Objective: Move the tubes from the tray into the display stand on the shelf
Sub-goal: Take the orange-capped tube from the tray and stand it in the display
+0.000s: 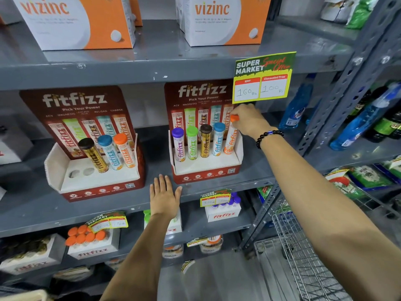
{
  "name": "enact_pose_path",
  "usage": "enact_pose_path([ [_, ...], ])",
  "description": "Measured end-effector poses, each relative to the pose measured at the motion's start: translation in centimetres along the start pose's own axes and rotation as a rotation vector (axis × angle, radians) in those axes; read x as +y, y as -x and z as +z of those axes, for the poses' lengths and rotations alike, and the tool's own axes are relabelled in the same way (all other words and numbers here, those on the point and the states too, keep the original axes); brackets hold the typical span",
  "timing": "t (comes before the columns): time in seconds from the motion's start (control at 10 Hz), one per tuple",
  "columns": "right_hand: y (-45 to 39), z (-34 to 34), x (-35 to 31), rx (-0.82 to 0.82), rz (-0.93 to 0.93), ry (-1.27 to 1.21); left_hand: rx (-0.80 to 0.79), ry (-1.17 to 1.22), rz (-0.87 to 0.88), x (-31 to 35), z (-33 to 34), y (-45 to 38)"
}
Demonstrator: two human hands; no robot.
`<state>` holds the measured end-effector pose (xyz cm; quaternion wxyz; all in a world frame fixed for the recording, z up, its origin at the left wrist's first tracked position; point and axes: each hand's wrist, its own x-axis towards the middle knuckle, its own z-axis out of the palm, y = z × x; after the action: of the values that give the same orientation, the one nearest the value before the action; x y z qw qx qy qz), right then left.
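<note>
Two red fitfizz display stands sit on the grey middle shelf. The right stand (206, 168) holds several upright tubes: purple, green, brown, blue and orange capped. My right hand (249, 122) grips the orange cap of the orange tube (231, 140), which stands in the stand's rightmost hole. The left stand (97, 183) carries a brown, a blue and an orange tube, with two bare holes at its left. My left hand (165, 194) lies flat and open on the shelf edge between the stands. Trays of tubes sit on the shelf below: an orange-capped tray (93, 246) and a purple-capped tray (223, 211).
A yellow price card (263, 78) hangs from the upper shelf just above my right hand. Vizinc boxes (223, 20) stand on the top shelf. Blue bottles (297, 107) fill the rack to the right. A wire shopping cart (303, 257) stands at lower right.
</note>
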<state>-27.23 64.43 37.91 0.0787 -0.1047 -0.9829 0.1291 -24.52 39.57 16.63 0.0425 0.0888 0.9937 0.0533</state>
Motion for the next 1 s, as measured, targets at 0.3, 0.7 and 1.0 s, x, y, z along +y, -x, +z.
enact_pose_path([
  [0.3, -0.1, 0.3, -0.3, 0.010, -0.020, 0.031, -0.008, 0.001, -0.002, 0.0, 0.0, -0.1],
  [0.7, -0.1, 1.2, -0.2, -0.032, -0.001, 0.015, -0.010, -0.009, -0.007, 0.0, 0.0, -0.1],
  [1.0, 0.9, 2.5, 0.5, -0.048, -0.023, -0.040, -0.029, -0.007, -0.013, 0.0, 0.0, -0.1],
])
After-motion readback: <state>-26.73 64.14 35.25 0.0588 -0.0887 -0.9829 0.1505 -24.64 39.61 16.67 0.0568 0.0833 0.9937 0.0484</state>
